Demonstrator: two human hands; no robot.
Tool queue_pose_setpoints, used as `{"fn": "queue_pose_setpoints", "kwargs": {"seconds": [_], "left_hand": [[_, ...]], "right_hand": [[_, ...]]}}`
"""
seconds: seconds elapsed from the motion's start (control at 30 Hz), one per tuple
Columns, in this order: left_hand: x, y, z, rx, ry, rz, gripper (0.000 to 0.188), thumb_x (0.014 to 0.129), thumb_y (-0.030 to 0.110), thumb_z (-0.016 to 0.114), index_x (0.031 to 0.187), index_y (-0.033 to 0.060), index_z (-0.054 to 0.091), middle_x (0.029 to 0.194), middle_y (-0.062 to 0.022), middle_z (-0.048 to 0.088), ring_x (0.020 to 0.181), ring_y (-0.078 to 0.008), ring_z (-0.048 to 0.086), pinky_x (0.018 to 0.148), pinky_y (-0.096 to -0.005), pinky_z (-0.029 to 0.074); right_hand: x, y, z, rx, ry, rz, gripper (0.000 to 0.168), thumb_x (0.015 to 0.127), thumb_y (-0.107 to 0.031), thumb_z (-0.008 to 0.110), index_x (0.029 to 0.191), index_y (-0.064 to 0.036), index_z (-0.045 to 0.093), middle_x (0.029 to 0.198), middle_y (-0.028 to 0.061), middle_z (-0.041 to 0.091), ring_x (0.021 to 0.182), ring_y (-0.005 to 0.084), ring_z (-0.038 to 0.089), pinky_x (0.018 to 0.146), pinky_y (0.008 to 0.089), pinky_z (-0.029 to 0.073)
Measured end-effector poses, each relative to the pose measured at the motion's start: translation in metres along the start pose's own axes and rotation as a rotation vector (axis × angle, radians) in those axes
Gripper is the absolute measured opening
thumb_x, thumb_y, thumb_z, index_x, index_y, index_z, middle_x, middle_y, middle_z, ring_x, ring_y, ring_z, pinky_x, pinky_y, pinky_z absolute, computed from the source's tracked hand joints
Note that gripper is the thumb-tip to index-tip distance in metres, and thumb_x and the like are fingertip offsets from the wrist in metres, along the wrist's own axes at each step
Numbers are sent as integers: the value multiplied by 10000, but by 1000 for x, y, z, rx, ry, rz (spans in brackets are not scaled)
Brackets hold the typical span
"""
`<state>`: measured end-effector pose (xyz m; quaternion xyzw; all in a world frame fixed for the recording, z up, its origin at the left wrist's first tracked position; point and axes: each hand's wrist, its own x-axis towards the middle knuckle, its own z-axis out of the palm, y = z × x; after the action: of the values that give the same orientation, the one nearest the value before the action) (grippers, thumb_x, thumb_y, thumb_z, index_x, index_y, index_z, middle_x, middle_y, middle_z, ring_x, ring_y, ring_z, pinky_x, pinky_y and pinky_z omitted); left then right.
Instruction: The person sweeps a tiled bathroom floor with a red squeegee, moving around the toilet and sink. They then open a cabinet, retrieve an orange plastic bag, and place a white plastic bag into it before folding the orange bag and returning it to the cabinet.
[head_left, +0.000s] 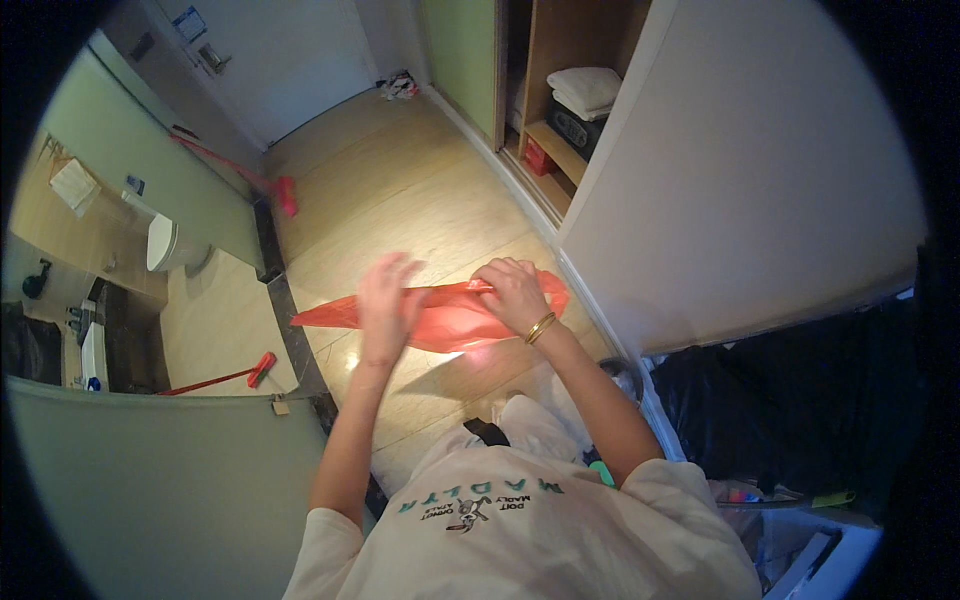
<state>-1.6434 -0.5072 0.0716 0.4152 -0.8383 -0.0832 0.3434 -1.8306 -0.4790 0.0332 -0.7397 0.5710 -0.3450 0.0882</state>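
A thin red plastic bag (457, 319) is stretched sideways above the tiled floor, in front of my body. The fingers of my right hand (514, 292) are closed on its upper edge near one end; gold bangles circle that wrist. Beyond this hand a loop of the bag sticks out. My left hand (390, 304) is blurred and raised over the other part of the bag, with its fingers apart; whether it touches the plastic I cannot tell. The bag tapers to a point past my left hand.
A pink-red broom (285, 196) leans by the bathroom threshold; a red brush (261, 370) lies on the bathroom floor near a toilet (163, 241). An open closet (559, 142) holds folded white cloth (585, 90) on a black box. Black plastic (780, 412) lies at right, a crumpled bundle (399, 85) by the door.
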Motion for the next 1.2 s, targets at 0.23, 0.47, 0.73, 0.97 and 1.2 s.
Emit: {"fn": "queue_pose_setpoints", "kwargs": {"seconds": [0.23, 0.47, 0.73, 0.97, 1.2], "left_hand": [[1, 5, 30, -349, -38, -66, 152, 677, 22, 564, 800, 15, 476, 743, -75, 518, 695, -180, 507, 633, -266, 398], [3, 9, 18, -574, -81, -298, 124, 709, 19, 555, 774, 7, 449, 689, -14, 479, 640, -75, 452, 604, -199, 387], [5, -1, 7, -767, -68, -253, 67, 721, 9, 507, 778, -12, 479, 775, -70, 505, 737, -140, 481, 673, -232, 384], [27, -21, -63, -881, 318, -270, 57, 760, -17, 461, 743, 32, 437, 784, -10, 437, 675, -51, 390, 599, -157, 329], [22, -20, -100, -740, 187, -200, 69, 737, -34, 474, 744, 24, 437, 785, -37, 440, 717, -82, 410, 662, -180, 333]], "right_hand": [[8, -23, -10, 200, 44, 58, 221, 617, -88, 570, 824, -96, 494, 808, 47, 502, 811, 205, 468, 710, 319, 313], [1, -29, -15, 136, 243, 21, 221, 593, -77, 609, 780, -67, 491, 899, 65, 454, 866, 234, 427, 733, 328, 337], [1, -38, -7, 129, 228, -45, 132, 603, -138, 616, 672, -77, 522, 889, 44, 458, 862, 213, 412, 724, 335, 314], [-61, 62, 21, -284, -39, 195, 138, 590, -203, 619, 667, -93, 590, 929, 45, 475, 917, 230, 419, 782, 353, 324], [-74, 101, 23, 323, 31, 366, 391, 628, -238, 590, 981, -93, 505, 1062, 103, 430, 1016, 257, 389, 869, 325, 314]]}}
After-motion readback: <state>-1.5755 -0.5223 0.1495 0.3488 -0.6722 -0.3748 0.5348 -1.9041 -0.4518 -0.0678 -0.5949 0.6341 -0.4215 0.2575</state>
